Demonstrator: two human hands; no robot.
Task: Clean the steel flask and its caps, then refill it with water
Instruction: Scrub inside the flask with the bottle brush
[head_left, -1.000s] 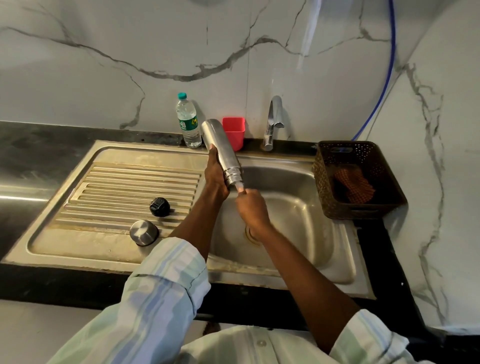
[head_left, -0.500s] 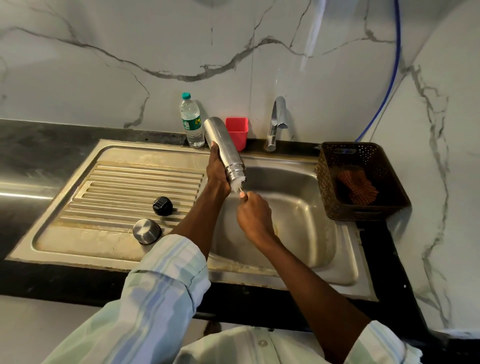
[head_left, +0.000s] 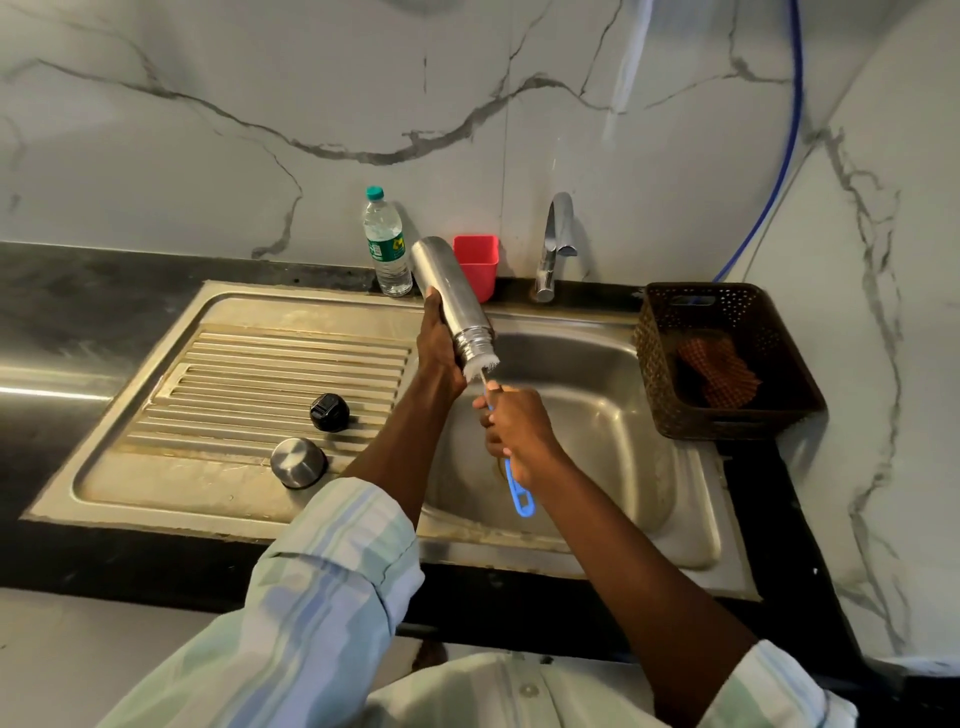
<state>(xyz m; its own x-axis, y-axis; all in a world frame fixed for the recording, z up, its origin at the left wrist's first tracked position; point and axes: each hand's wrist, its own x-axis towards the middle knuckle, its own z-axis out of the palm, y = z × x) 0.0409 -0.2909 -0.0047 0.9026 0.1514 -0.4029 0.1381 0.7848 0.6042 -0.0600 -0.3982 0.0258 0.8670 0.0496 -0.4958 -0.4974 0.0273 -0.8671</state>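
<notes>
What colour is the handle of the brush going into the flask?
Blue, clearest in the head view: the brush handle sticks out below the right hand.

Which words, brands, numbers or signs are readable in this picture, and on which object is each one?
None can be read.
Water bottle: its green label carries a logo and print, too small and blurred to read.
Flask, black cap, steel cap, red cup, basket: no text visible.
</notes>
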